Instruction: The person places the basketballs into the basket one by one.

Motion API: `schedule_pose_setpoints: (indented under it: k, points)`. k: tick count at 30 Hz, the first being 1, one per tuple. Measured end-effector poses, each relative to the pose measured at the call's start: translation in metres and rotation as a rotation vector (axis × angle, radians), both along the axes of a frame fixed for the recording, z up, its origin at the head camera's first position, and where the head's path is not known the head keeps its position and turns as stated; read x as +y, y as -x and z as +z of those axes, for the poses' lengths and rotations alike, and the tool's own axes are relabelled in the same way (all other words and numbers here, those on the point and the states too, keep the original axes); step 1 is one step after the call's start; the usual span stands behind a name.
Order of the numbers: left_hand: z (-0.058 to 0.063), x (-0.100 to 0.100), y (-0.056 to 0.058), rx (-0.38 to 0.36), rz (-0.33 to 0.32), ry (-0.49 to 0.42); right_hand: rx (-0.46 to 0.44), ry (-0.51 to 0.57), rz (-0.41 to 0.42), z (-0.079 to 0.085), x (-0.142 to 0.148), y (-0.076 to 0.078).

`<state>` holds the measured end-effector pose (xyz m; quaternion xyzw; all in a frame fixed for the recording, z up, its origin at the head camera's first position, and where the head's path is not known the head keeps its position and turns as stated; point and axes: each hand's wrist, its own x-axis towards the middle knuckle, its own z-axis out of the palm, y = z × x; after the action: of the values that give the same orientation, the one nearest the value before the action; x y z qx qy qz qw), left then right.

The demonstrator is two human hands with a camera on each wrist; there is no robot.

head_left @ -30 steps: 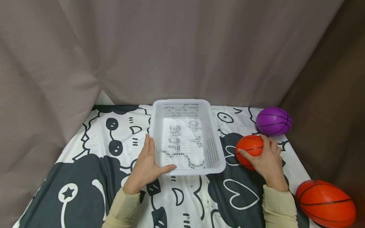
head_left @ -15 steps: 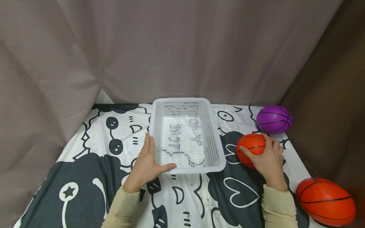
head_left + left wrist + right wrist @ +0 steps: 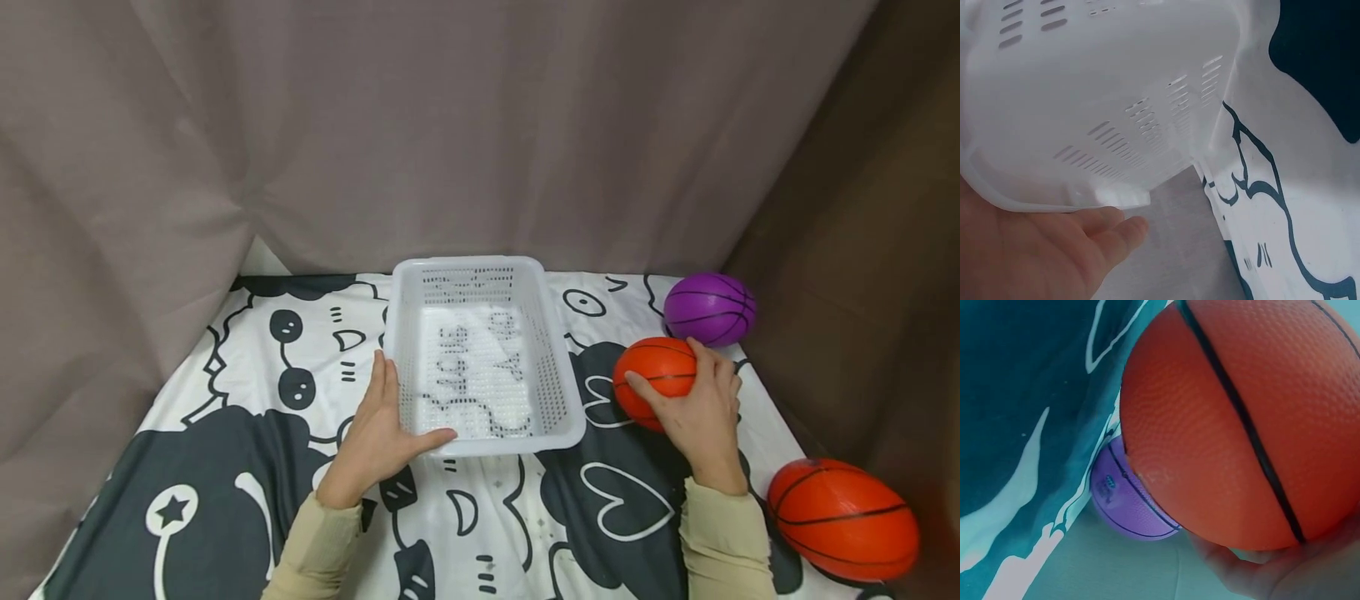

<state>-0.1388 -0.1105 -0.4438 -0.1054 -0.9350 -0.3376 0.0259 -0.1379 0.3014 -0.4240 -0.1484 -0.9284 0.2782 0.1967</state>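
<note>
In the head view a white perforated plastic basket sits in the middle of the cloth. My left hand rests at its near left corner, fingers straight along the left side and thumb on the front rim. The left wrist view shows the basket's slotted wall above that hand. To the basket's right, my right hand holds a small orange toy basketball, its fingers curved round the right side. Behind that ball is a purple toy basketball, partly hidden in the right wrist view.
A larger orange ball lies at the right edge, beside my right sleeve. A black-and-white patterned cloth covers the table. Grey-brown curtains hang behind and along the sides.
The head view has shifted slightly. My right hand and the small orange ball have moved a little farther up in the view. My left hand stays at the basket corner.
</note>
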Motion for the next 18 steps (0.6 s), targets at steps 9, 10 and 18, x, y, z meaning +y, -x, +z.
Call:
schedule_pose_setpoints:
  k: [9,10,18]
  points:
    - [0.0,-0.001,0.002,-0.012,0.021,-0.024,0.106,0.013,0.014,0.009,-0.011,0.004]
    - [0.0,-0.001,0.002,-0.011,0.021,-0.029,0.112,0.017,0.014,0.01,-0.012,0.004]
    - [-0.001,0.001,0.001,-0.015,0.014,-0.027,0.175,0.08,0.01,0.015,-0.02,-0.001]
